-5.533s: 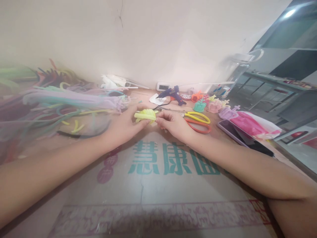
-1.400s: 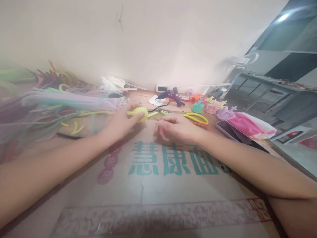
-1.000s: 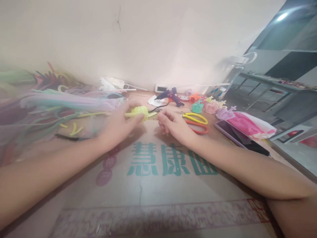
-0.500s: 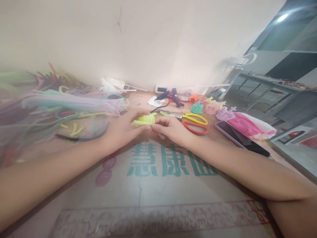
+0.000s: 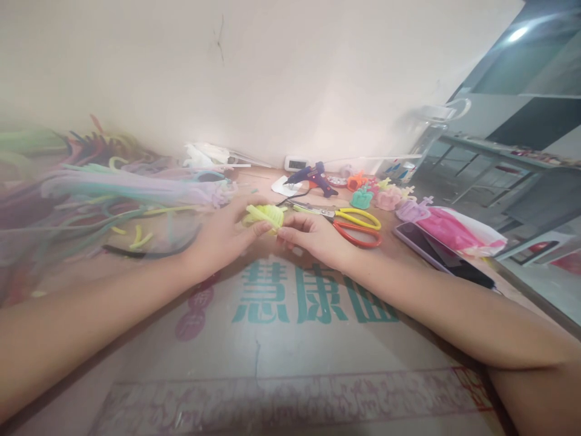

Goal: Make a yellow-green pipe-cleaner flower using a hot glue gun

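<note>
Between my two hands is a small yellow-green coil of pipe cleaner (image 5: 267, 215), held a little above the table. My left hand (image 5: 231, 229) closes on it from the left, its thumb pressed on the near side and its fingers behind. From the right, the thumb and fingers of my right hand (image 5: 313, 235) pinch the coil's lower edge. Just beyond my right hand lie scissors (image 5: 356, 224) with one yellow and one red handle. A dark blue glue gun (image 5: 313, 177) rests on a white sheet behind them.
Bundles of pastel pipe cleaners (image 5: 136, 186) spread over the left side, with short yellow pieces (image 5: 140, 237) nearer me. At the right are small colored pipe-cleaner crowns (image 5: 362, 197), a phone (image 5: 440, 254) and a pink bag (image 5: 463, 230). A clear jug (image 5: 424, 139) stands by the wall.
The yellow-green coil has been tilted in my fingers, and a straight strand now slants across its left part. My left thumb has shifted slightly; my right hand stays nearly in place.
</note>
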A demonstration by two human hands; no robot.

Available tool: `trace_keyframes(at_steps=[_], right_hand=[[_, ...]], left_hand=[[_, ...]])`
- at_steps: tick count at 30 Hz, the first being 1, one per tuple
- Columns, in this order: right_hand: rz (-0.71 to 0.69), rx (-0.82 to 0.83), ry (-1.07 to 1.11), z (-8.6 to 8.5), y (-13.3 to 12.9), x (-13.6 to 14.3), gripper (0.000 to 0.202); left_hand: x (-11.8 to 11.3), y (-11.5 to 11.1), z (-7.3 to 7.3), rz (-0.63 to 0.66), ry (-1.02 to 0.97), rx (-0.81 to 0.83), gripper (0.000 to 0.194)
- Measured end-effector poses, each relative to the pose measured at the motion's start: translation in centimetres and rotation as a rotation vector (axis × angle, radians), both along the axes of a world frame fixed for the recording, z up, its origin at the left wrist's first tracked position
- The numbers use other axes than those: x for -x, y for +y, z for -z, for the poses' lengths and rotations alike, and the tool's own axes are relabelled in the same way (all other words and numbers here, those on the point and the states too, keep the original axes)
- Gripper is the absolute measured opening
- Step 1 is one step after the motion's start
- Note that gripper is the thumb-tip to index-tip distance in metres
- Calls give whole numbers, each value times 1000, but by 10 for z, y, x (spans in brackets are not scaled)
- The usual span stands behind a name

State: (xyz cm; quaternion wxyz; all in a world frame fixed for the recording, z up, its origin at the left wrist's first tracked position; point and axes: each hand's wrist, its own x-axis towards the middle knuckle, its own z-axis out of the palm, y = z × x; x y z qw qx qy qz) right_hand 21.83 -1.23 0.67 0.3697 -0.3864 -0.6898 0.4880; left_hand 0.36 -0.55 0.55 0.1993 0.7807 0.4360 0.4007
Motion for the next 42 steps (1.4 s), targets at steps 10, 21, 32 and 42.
trace_keyframes(at_steps=[10, 21, 32, 42], right_hand=[[7, 2, -27, 1, 0, 1, 21], [27, 59, -21, -1, -4, 2, 25], [11, 13, -65, -4, -2, 0, 23], [-44, -66, -120, -4, -2, 3, 16]], left_hand=[[2, 1, 3, 63, 42, -36, 46], [3, 1, 4, 82, -3, 36, 43], [-1, 4, 4, 20, -46, 41, 51], [-3, 1, 0, 8, -96, 34, 42]])
